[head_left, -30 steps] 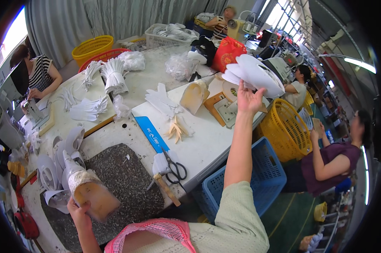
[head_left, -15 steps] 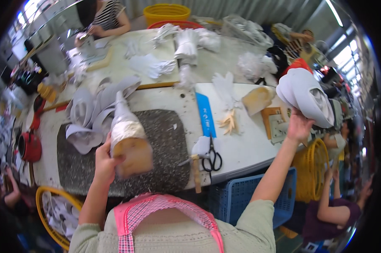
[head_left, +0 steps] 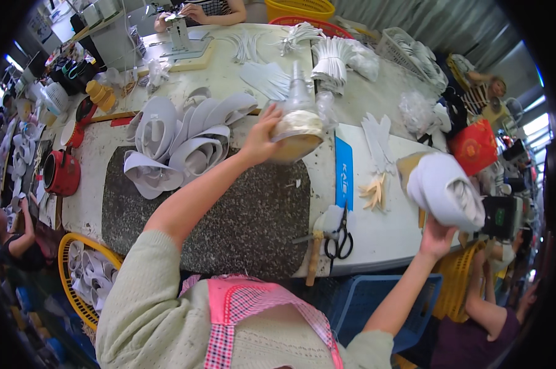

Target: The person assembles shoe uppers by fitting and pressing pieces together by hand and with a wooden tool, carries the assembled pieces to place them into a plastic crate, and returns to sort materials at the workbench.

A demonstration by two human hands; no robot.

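My left hand (head_left: 260,140) is closed on the side of a cone-shaped container (head_left: 297,114) with a narrow grey tip, a whitish wrapped band and a yellowish bottom. It is blurred, above the far right part of a dark speckled slab (head_left: 210,212). At the right, my right hand (head_left: 438,237) grips a nested bundle of white curved pieces (head_left: 444,187) from below. More white curved pieces (head_left: 213,144) lie heaped at the slab's far left. Between my hands are a blue strip (head_left: 344,166), black-handled scissors (head_left: 339,243), a wooden-handled tool (head_left: 315,258), a white glove (head_left: 377,141) and beige strips (head_left: 372,192).
A red pot (head_left: 61,172) stands at the table's left. Below it is a yellow basket (head_left: 64,280) of white pieces. A blue crate (head_left: 358,301) sits below the front edge. Across the table, a person works at a small machine (head_left: 179,37). Bundled white pieces (head_left: 332,61) lie farther back.
My left hand has carried the cone-shaped container away from me and to the right, its tip now pointing up. My right hand still holds the white bundle. The whole view has shifted.
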